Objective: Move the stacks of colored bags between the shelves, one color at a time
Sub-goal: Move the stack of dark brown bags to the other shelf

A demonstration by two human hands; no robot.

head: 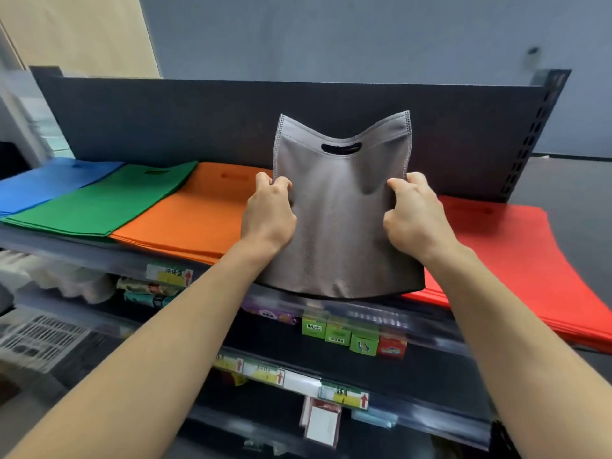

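A stack of grey bags (341,213) with a cut-out handle stands tilted up off the top shelf (132,263), bowed in the middle. My left hand (270,213) grips its left edge and my right hand (415,217) grips its right edge. Flat on the same shelf lie a blue stack (49,183) at the far left, then a green stack (109,200), an orange stack (195,210) just left of the grey one, and a red stack (516,260) on the right. The grey stack's lower edge reaches the shelf's front lip.
A dark back panel (198,124) rises behind the bags. Lower shelves hold small boxes (351,339), packets and price labels (169,274). A white basket (39,339) sits low on the left. A perforated upright (536,134) closes the shelf's right end.
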